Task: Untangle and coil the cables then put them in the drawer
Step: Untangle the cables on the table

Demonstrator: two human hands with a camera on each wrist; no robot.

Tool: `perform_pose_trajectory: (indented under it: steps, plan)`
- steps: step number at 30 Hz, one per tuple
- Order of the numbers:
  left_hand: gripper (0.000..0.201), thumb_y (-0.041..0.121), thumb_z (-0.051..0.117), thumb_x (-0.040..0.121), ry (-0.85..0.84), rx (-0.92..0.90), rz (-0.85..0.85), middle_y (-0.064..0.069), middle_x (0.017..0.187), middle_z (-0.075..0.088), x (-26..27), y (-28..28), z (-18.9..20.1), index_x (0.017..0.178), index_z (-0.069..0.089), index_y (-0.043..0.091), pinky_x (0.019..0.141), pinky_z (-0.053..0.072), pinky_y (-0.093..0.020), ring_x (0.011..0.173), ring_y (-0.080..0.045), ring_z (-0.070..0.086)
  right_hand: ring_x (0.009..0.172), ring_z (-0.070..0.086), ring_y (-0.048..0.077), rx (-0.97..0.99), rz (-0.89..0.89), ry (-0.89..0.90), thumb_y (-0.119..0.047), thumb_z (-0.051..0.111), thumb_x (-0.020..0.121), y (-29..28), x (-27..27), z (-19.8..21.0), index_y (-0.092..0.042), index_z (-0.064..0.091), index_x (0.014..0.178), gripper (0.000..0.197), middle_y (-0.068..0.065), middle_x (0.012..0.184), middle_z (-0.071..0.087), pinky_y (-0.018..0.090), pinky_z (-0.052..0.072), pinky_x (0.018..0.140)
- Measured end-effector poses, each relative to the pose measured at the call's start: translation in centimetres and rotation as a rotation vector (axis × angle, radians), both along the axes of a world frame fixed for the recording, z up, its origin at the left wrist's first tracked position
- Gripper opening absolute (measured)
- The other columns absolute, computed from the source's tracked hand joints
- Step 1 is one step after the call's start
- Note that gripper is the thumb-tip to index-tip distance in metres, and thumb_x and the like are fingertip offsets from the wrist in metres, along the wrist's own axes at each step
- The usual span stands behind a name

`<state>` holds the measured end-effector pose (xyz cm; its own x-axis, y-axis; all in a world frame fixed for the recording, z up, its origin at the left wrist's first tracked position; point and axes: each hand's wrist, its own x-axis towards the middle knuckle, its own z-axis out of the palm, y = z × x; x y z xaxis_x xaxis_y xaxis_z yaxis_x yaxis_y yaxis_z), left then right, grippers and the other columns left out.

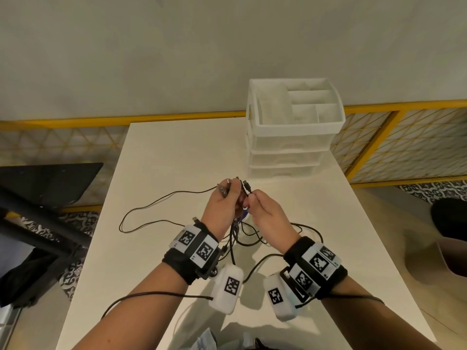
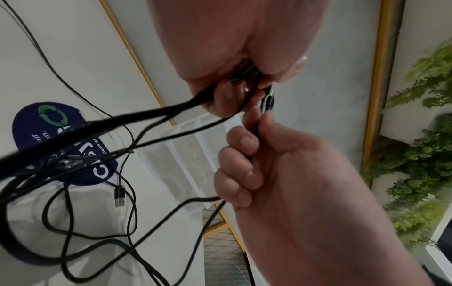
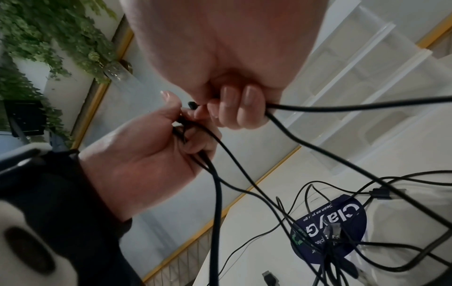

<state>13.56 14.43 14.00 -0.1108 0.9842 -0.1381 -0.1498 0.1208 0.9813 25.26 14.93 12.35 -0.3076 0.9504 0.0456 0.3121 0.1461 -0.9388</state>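
Note:
Both hands are raised above the white table [image 1: 164, 160]. My left hand [image 1: 227, 197] grips a bunch of black cables [image 3: 215, 183] in its curled fingers, with several plugs [image 1: 246, 185] sticking out above the fist. My right hand [image 1: 256, 203] is close beside it, fingers curled round a single black cable [image 3: 318, 108]. The rest of the cables hang down into a tangle [image 1: 249, 238] on the table between my wrists. One thin cable [image 1: 141, 218] loops out to the left. The white drawer unit [image 1: 285, 145] stands at the back right, its drawers closed.
A clear bag with a round blue label [image 2: 49, 131] lies under the tangle, and a loose USB plug [image 2: 120, 195] rests beside it. A black stand [image 1: 45, 183] is left of the table, a dark bin [image 1: 449, 223] to the right, a yellow-framed railing [image 1: 404, 142] behind.

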Motion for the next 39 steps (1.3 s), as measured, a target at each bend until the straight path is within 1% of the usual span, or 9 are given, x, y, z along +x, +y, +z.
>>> perform_pose_trajectory:
  steps: [4, 10, 15, 18, 23, 28, 32, 35, 39]
  plan:
    - [0.022, 0.024, 0.046, 0.096, -0.016, -0.007, 0.026, 0.010, 0.044, 0.048, -0.2, -0.3, 0.2, 0.077, 0.046, 0.012, 0.044, 0.043, -0.023, 0.042, -0.006, 0.046, 0.068, 0.049, 0.009, 0.018, 0.027, -0.080, -0.022, 0.035, 0.098, -0.3, -0.5, 0.6, -0.027, 0.046, 0.070, 0.031, -0.010, 0.069, 0.051, 0.028, 0.041, 0.071]
    - [0.020, 0.003, 0.058, 0.087, -0.017, 0.005, 0.046, 0.004, 0.056, 0.059, -0.8, -1.0, -0.1, 0.105, 0.063, 0.012, 0.046, 0.046, -0.018, 0.046, -0.005, 0.055, 0.087, 0.061, 0.029, -0.028, 0.092, -0.223, -0.019, 0.034, 0.096, -0.8, -0.8, 1.4, -0.010, 0.056, 0.092, 0.024, 0.012, 0.091, 0.066, 0.043, 0.048, 0.082]
    - [0.012, 0.000, 0.065, 0.080, -0.012, 0.004, 0.100, 0.003, 0.056, 0.067, -1.0, -1.9, -0.1, 0.091, 0.068, 0.005, 0.045, 0.052, -0.023, 0.053, -0.011, 0.062, 0.070, 0.053, 0.023, 0.045, 0.151, -0.415, -0.017, 0.033, 0.096, -1.8, -1.3, 2.1, -0.019, 0.051, 0.079, 0.025, 0.001, 0.071, 0.056, 0.037, 0.042, 0.069]
    - [0.005, 0.001, 0.066, 0.079, -0.003, 0.007, 0.147, 0.001, 0.055, 0.064, -1.3, -2.3, 0.0, 0.077, 0.069, 0.004, 0.042, 0.047, -0.019, 0.047, -0.007, 0.058, 0.076, 0.057, 0.025, 0.084, 0.140, -0.462, -0.015, 0.033, 0.096, -2.6, -1.8, 1.8, -0.008, 0.056, 0.102, 0.024, 0.011, 0.085, 0.064, 0.034, 0.043, 0.071]
    - [0.014, 0.009, 0.074, 0.074, 0.030, -0.037, 0.193, 0.005, 0.043, 0.057, -1.5, -3.0, -0.5, 0.069, 0.069, -0.003, 0.042, 0.042, -0.018, 0.041, -0.006, 0.050, 0.091, 0.060, 0.027, 0.030, 0.086, -0.331, -0.013, 0.038, 0.095, -3.7, -2.9, 1.0, -0.005, 0.061, 0.098, 0.025, 0.016, 0.099, 0.066, 0.036, 0.046, 0.083]
    - [0.025, 0.020, 0.077, 0.071, 0.060, -0.056, 0.216, -0.004, 0.046, 0.051, -1.9, -3.8, -1.2, 0.054, 0.062, 0.008, 0.043, 0.039, -0.025, 0.045, -0.018, 0.043, 0.072, 0.054, 0.017, -0.058, 0.103, -0.323, -0.019, 0.038, 0.097, -4.7, -3.1, 0.7, -0.005, 0.061, 0.093, 0.027, 0.001, 0.076, 0.058, 0.030, 0.041, 0.068]
    - [0.020, 0.016, 0.074, 0.075, 0.035, -0.044, 0.222, -0.006, 0.057, 0.058, -2.1, -4.0, -1.1, 0.059, 0.064, 0.011, 0.056, 0.048, -0.033, 0.058, -0.023, 0.054, 0.070, 0.052, 0.018, -0.072, 0.150, -0.286, -0.019, 0.039, 0.096, -5.0, -3.3, 0.6, -0.018, 0.055, 0.075, 0.026, -0.001, 0.072, 0.056, 0.030, 0.039, 0.065]
    - [0.016, 0.021, 0.066, 0.083, 0.051, 0.003, 0.218, -0.008, 0.072, 0.064, -2.0, -3.7, -1.0, 0.073, 0.065, 0.009, 0.071, 0.052, -0.033, 0.075, -0.022, 0.062, 0.078, 0.058, 0.026, -0.057, 0.135, -0.295, -0.014, 0.041, 0.094, -4.8, -3.4, 0.4, -0.010, 0.059, 0.088, 0.020, 0.012, 0.085, 0.064, 0.035, 0.046, 0.071]
    - [0.047, 0.048, 0.036, 0.094, 0.010, -0.041, 0.154, -0.005, 0.075, 0.064, -1.4, -3.3, -0.6, 0.082, 0.061, 0.011, 0.055, 0.047, -0.021, 0.063, -0.012, 0.062, 0.079, 0.057, 0.025, -0.034, 0.096, -0.299, -0.014, 0.041, 0.094, -4.2, -3.1, 0.2, -0.005, 0.061, 0.095, 0.022, 0.010, 0.086, 0.063, 0.035, 0.044, 0.074]
